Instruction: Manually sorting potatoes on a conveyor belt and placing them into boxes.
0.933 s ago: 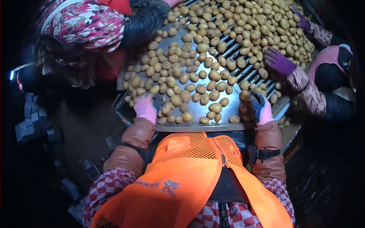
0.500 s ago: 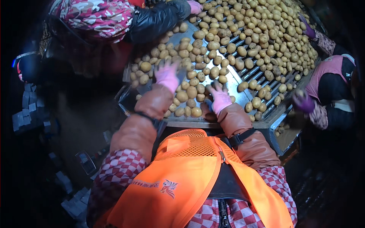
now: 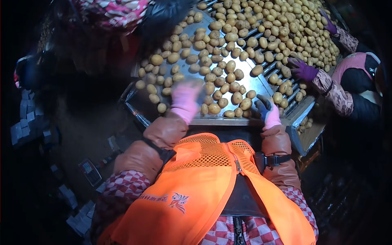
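Loose potatoes (image 3: 234,86) lie over a shiny metal tray (image 3: 258,83) in front of me. My left hand (image 3: 188,98), in a pink glove with a dark palm, is among the potatoes near the tray's front edge. Motion smears its fingers, so any hold is hidden. At the right front part of the tray is my right hand (image 3: 268,111), gloved the same way. Its fingers and thumb are apart, with no potato visible in it, and several potatoes lie just to its left.
A large potato heap (image 3: 294,28) covers a slatted metal rack (image 3: 269,69) beyond the tray. At the right, a co-worker's purple-gloved hand (image 3: 303,69) reaches over the potatoes. Another person's dark sleeve (image 3: 169,16) is at the upper left. A small scale-like device (image 3: 90,172) sits lower left.
My right hand has moved right and nearer the tray edge; my left hand has come slightly nearer. Potatoes on the tray have spread out. The right co-worker's near hand has reached onto the rack.
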Demonstrator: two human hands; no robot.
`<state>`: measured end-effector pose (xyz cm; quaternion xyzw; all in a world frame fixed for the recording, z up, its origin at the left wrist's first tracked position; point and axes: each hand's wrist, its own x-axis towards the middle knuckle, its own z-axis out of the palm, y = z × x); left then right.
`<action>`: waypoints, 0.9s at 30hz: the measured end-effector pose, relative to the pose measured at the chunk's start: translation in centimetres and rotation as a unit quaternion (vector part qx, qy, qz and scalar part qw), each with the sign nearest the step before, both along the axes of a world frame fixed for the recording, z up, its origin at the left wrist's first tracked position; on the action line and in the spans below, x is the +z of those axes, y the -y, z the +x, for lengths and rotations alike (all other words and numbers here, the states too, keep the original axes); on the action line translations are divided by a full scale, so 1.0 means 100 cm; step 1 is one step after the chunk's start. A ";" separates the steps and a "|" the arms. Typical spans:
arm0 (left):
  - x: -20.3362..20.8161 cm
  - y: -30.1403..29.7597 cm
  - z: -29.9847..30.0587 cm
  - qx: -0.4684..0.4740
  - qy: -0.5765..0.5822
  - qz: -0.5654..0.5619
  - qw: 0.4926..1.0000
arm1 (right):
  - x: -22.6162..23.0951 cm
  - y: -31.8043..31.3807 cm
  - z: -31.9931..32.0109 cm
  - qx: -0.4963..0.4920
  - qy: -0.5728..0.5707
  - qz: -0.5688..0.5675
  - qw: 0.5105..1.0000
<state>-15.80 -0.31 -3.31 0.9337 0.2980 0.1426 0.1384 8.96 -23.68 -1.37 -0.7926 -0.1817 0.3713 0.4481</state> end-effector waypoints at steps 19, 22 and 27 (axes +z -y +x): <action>-0.022 0.043 -0.028 -0.067 -0.077 -0.027 0.994 | 0.006 -0.135 -0.047 0.408 0.223 -0.143 0.874; -0.009 0.042 -0.042 0.050 -0.065 -0.059 0.995 | 0.033 -0.177 -0.026 0.272 0.232 -0.098 0.929; -0.005 0.054 -0.036 0.070 0.016 -0.026 0.997 | -0.016 -0.244 -0.008 0.436 0.413 -0.221 0.768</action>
